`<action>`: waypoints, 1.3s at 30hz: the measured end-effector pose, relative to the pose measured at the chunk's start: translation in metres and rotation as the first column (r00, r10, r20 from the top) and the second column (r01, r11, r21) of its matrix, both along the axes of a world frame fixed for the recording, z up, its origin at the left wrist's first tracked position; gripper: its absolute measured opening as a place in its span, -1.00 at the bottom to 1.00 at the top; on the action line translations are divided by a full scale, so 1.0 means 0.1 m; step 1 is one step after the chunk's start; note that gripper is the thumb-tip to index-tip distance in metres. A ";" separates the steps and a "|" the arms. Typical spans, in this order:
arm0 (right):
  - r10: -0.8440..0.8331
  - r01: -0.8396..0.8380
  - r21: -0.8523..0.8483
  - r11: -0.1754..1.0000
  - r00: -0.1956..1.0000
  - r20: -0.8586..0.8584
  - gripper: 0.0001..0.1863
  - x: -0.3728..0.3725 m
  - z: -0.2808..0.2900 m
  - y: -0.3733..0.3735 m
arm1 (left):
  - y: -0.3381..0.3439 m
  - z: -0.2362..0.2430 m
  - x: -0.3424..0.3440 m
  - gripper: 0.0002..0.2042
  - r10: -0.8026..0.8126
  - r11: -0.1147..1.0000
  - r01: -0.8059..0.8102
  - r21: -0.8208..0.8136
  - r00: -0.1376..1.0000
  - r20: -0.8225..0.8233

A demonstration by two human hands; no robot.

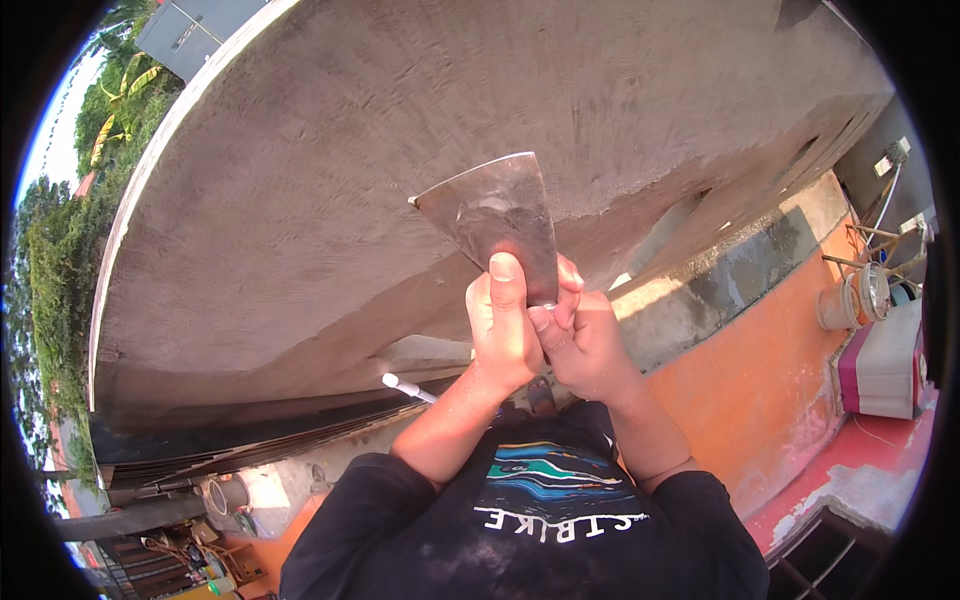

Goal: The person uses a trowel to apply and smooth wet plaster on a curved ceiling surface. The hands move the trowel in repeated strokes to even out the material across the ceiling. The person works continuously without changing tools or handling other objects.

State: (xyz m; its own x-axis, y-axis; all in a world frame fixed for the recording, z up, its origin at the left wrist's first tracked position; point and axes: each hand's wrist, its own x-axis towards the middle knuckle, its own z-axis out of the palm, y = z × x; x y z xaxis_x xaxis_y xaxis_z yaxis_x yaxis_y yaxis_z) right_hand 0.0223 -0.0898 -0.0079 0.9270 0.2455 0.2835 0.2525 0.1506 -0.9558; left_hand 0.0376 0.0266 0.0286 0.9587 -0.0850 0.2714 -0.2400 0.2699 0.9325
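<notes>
Gripping with the left hand (508, 335) and the right hand (588, 350), both closed about the lower end of a scraper (495, 205) at the middle of the frame. Laying the left thumb flat on the face of the blade, low down. Curling the right fingers beside the blade's right edge, with the right thumb just below, close to the left hand. Holding the broad metal blade pointed up the frame, flared toward its top edge and tilted a little to the left. Cannot make out the handle among the fingers.

Facing a rough grey wall (300, 180), spread across the upper and middle frame behind the scraper. Cannot tell whether touching it with the blade. Wearing a black T-shirt (560, 560) with a colourful print, at the lower centre.

Showing also a white rod (403, 386) with a rounded end just beside the left forearm, greenery (62, 250) at the far left, an orange surface (745, 390) at the lower right, and a bucket (836, 306) near the right edge, above a white-and-maroon container (885, 365).
</notes>
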 end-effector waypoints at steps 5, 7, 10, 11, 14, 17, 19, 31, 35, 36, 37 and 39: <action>0.135 -0.088 0.155 0.984 0.935 -0.327 -0.67 -0.23 -0.03 -0.12 | -0.10 0.02 -0.17 -0.37 -0.070 0.986 0.112 0.128 0.954 -0.292; 0.133 -0.061 0.183 0.981 0.900 -0.414 -0.67 -0.36 -0.19 -0.12 | -0.10 -0.12 -0.25 -0.36 -0.108 0.976 0.174 0.134 0.912 -0.396; 0.090 -0.020 0.160 0.987 0.892 -0.443 -0.67 -0.45 -0.40 -0.09 | -0.08 -0.33 -0.32 -0.35 -0.115 0.980 0.178 0.090 0.875 -0.470; 0.064 -0.014 0.120 0.993 0.902 -0.427 -0.68 -0.44 -0.44 -0.09 | -0.07 -0.37 -0.32 -0.35 -0.121 0.983 0.173 0.063 0.863 -0.490; 0.030 0.001 0.068 0.998 0.893 -0.449 -0.70 -0.44 -0.47 -0.07 | -0.05 -0.45 -0.27 -0.35 -0.104 0.984 0.156 0.082 0.892 -0.440; 0.003 0.041 0.084 0.996 0.887 -0.461 -0.72 -0.44 -0.40 0.00 | -0.03 -0.42 -0.24 -0.35 -0.099 0.983 0.155 0.095 0.895 -0.436; -0.024 0.072 0.094 0.993 0.901 -0.434 -0.73 -0.42 -0.34 0.07 | -0.02 -0.34 -0.22 -0.35 -0.107 0.983 0.163 0.089 0.889 -0.445; 0.025 0.020 0.112 0.994 0.923 -0.385 -0.60 -0.40 0.03 -0.09 | -0.10 0.03 -0.22 -0.41 -0.169 0.978 0.197 0.065 0.937 -0.305; 0.012 0.020 0.068 0.997 0.896 -0.444 -0.59 -0.50 -0.29 -0.09 | -0.09 -0.36 -0.31 -0.39 -0.154 0.981 0.192 0.029 0.858 -0.491; 0.009 0.026 0.072 0.997 0.892 -0.452 -0.59 -0.51 -0.35 -0.08 | -0.09 -0.42 -0.31 -0.39 -0.150 0.985 0.171 0.006 0.879 -0.453; -0.002 0.028 0.053 0.998 0.897 -0.443 -0.59 -0.50 -0.38 -0.07 | -0.09 -0.45 -0.31 -0.38 -0.144 0.988 0.155 -0.011 0.882 -0.449; -0.007 0.032 0.047 0.998 0.890 -0.457 -0.58 -0.48 -0.40 -0.03 | -0.07 -0.45 -0.30 -0.38 -0.130 0.989 0.145 -0.003 0.878 -0.460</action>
State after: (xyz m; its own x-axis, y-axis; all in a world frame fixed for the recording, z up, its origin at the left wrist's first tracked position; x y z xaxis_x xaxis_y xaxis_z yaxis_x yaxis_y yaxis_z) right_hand -0.0254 -0.0931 -0.0476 0.9617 0.2226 -0.1600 -0.2061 0.2026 -0.9573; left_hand 0.0076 0.0197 -0.0166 0.9533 -0.2267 -0.1996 0.2530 0.2383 0.9377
